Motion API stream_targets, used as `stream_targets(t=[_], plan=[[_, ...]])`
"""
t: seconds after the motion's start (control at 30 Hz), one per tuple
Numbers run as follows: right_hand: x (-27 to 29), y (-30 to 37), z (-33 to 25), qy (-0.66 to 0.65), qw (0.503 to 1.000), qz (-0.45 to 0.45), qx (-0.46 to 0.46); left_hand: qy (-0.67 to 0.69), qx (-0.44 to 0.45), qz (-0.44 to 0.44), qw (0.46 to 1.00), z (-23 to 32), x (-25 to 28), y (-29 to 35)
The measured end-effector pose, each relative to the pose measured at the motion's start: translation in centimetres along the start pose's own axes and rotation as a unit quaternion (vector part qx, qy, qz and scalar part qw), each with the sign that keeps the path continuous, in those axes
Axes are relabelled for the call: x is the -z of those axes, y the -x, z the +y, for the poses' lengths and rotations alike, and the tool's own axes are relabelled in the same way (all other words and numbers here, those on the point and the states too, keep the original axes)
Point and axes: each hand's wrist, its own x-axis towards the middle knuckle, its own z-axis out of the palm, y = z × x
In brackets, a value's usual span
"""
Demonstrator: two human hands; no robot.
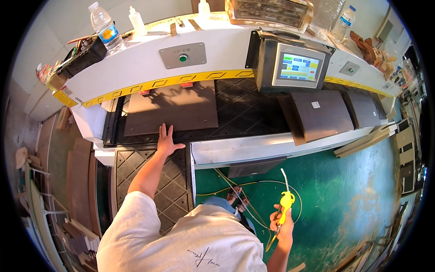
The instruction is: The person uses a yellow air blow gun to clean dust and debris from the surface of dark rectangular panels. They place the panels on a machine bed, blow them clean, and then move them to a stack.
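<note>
My left hand (168,141) reaches forward with its fingers spread, the fingertips at the near edge of a flat brown panel (176,111). That panel lies on the black ribbed bed (244,109) of a white machine, its far side beneath the yellow-striped beam. Off to the right, my right hand (283,224) is closed round a yellow air blow gun (286,201), held upright over the green floor. A pale nozzle rises from the gun's top, and a yellow hose (270,245) hangs below it.
A control box with a lit screen (298,65) juts from the white beam (136,68). More brown panels (321,115) lean at the right of the bed. Bottles (105,27) and a black bin (84,56) stand on top. Loose hose (258,182) crosses the floor near my feet.
</note>
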Motion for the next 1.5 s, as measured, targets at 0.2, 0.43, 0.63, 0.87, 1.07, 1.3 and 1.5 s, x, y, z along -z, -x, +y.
stream_targets(t=[0.2,0.43,0.63,0.87,1.07,1.3,1.5], plan=[[-0.7,-0.1,-1.1,0.167,0.954,-0.205,-0.143,-0.011,0.012,0.005,1.000,0.3,0.5,0.2],[-1.2,-1.3,-0.5,0.049,0.985,-0.148,-0.075,-0.008,0.016,0.013,1.000,0.5,0.2,0.7],[-0.7,-0.8,-0.2,0.159,0.951,-0.225,-0.141,-0.009,0.017,0.023,1.000,0.7,0.8,0.6],[-2.2,-1.8,0.7,-0.152,0.978,-0.121,-0.082,-0.006,0.031,0.035,0.999,1.3,1.7,1.1],[-6.2,-5.3,2.0,-0.296,0.949,-0.090,-0.059,0.010,-0.022,0.080,0.997,2.5,0.0,3.1],[-11.6,-8.5,2.6,-0.238,0.946,-0.176,-0.129,0.086,-0.084,0.140,0.983,10.4,-2.6,10.9],[-18.1,-16.0,-0.2,-0.009,0.963,-0.213,-0.162,0.201,-0.210,0.140,0.946,10.3,-1.8,12.3]])
